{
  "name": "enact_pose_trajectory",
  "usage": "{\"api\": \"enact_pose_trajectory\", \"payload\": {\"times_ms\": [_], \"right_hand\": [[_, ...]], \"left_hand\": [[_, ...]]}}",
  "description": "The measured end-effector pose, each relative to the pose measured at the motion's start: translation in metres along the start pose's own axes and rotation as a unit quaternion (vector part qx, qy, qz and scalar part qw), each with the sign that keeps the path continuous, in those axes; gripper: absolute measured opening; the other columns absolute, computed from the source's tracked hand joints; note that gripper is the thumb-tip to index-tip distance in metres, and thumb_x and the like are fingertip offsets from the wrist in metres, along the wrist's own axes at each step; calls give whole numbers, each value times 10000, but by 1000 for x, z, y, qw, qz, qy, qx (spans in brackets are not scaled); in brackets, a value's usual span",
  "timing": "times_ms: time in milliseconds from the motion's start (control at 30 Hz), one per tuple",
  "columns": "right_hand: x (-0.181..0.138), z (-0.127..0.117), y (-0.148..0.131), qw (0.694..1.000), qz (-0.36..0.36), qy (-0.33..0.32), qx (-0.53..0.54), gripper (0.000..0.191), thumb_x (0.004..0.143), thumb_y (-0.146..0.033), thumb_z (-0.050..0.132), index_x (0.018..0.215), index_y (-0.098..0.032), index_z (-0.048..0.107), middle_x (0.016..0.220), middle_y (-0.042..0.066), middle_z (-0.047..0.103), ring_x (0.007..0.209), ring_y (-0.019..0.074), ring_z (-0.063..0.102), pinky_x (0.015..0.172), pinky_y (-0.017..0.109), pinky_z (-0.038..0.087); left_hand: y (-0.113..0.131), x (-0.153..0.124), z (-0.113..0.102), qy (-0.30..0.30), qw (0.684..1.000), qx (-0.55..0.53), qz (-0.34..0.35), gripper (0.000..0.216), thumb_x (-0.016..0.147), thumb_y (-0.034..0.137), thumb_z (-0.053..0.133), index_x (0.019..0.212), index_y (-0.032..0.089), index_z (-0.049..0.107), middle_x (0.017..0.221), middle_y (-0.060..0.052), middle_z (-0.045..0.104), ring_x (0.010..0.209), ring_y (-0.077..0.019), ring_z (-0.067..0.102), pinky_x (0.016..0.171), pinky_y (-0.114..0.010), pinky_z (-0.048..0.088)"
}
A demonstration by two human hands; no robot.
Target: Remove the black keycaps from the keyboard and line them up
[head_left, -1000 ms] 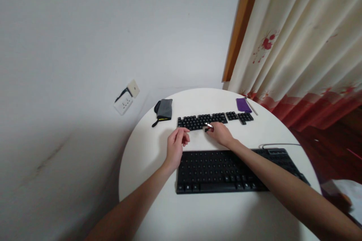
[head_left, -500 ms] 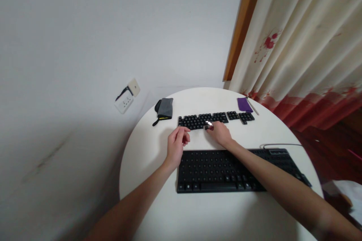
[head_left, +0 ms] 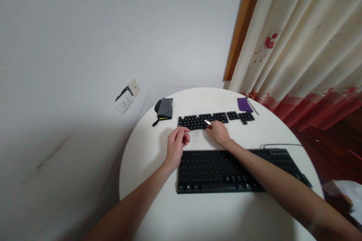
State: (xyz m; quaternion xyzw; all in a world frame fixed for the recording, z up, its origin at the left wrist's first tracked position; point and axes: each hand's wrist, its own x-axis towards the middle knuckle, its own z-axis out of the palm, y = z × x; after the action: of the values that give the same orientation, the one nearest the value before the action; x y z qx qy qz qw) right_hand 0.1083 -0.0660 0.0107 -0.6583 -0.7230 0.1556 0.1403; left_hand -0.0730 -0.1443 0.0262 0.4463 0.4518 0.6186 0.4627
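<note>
My right hand (head_left: pixel 219 132) is closed around a small, shiny silver-tipped tool (head_left: pixel 207 122), whose lower part is hidden by the fingers. Its tip lies over the near edge of the loose black keycaps (head_left: pixel 194 121), which are laid out in keyboard-like blocks. At the left end of these rows rests my left hand (head_left: pixel 177 141), loosely curled, its fingertips close to the keycaps and nothing visible in it. Below both hands is a black keyboard (head_left: pixel 209 167) with most keycaps off; its bottom row, with the space bar, still has them. My right forearm crosses above it.
A grey cloth pouch (head_left: pixel 165 107) lies on the round white table (head_left: pixel 203 214) at the far left. Far right are a purple cloth (head_left: pixel 244 104) and a thin pale stick (head_left: pixel 253 107). A cable (head_left: pixel 283 144) runs behind the keyboard. Wall and curtain (head_left: pixel 296 56) border the table.
My right hand has shifted slightly left and away from me with the tool. The dark keycap by its fingertips no longer shows apart. My left hand has stayed in place.
</note>
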Motion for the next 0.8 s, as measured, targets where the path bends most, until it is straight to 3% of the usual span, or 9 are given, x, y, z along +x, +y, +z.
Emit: {"api": "enact_pose_trajectory", "payload": {"times_ms": [400, 533, 600, 700, 800], "right_hand": [[-2, -4, -1, 999, 0, 14, 29, 141, 841, -240, 607, 848, -161, 724, 893, 123, 741, 834, 239, 673, 664, 271, 410], [-12, -27, 3, 996, -15, 49, 70, 280, 912, -355, 527, 826, -156, 703, 847, 110, 728, 809, 221, 655, 677, 270, 411], [-24, -43, 8, 982, -35, 92, 158, 400, 966, -391, 410, 793, -154, 681, 782, 93, 707, 745, 205, 637, 667, 272, 413], [-51, -68, 19, 949, -69, 120, 282, 478, 995, -434, 306, 844, -159, 668, 795, 68, 681, 751, 191, 612, 688, 271, 428], [-88, -85, 30, 938, -69, 160, 300, 477, 1002, -461, 288, 944, -170, 662, 842, 54, 653, 780, 182, 584, 699, 268, 421]], "left_hand": [[-1, 1, 0, -3, 1000, 6, 0, 326, 905, 459, 533, 841, 153, 627, 569, 30, 511, 492, -74, 404, 454, -186, 283], [-1, 2, -1, -2, 1000, 11, 4, 330, 915, 454, 517, 832, 153, 623, 561, 31, 501, 491, -76, 392, 450, -186, 279], [-2, 2, -2, -1, 1000, 11, 5, 322, 920, 444, 514, 836, 153, 625, 564, 30, 502, 498, -76, 393, 454, -186, 281], [-2, 2, -2, 1, 1000, 13, 9, 298, 924, 417, 512, 839, 155, 625, 566, 30, 500, 506, -79, 404, 463, -187, 289], [-2, 2, -2, 1, 999, 29, 16, 270, 922, 390, 511, 835, 160, 622, 569, 31, 503, 511, -84, 419, 469, -192, 299]]}}
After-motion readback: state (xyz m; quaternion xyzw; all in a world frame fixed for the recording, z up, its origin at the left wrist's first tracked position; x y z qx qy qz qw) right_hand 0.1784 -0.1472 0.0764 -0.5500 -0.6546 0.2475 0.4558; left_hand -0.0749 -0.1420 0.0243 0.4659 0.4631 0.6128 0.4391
